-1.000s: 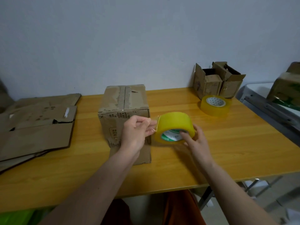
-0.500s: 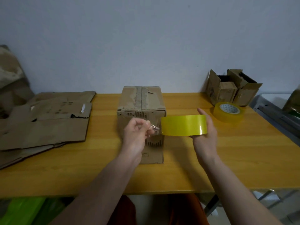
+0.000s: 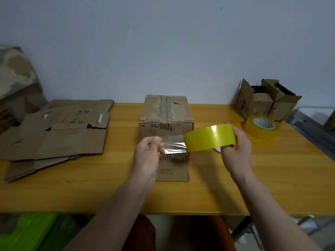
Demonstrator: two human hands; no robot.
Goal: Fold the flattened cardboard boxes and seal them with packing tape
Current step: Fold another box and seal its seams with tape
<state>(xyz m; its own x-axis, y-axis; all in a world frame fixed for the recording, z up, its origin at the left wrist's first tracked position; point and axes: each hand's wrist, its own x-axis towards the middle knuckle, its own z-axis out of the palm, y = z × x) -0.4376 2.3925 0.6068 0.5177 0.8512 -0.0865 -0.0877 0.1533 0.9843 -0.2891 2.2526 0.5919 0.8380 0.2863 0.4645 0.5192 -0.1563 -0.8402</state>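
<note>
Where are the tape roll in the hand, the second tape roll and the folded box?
held tape roll [image 3: 210, 140], head view, yellow outer face.
second tape roll [image 3: 261, 130], head view, yellow side wall.
folded box [image 3: 154, 110], head view, top flap.

Both bare forearms reached forward from the bottom of the view, angled toward each other. The left hand [image 3: 146, 156] was curled, thumb and forefinger pinching the free end of the tape strip [image 3: 175, 145]. The right hand [image 3: 235, 151] held the tape roll [image 3: 210, 140] raised, thumb beneath it, fingers wrapped over its far edge.
</note>
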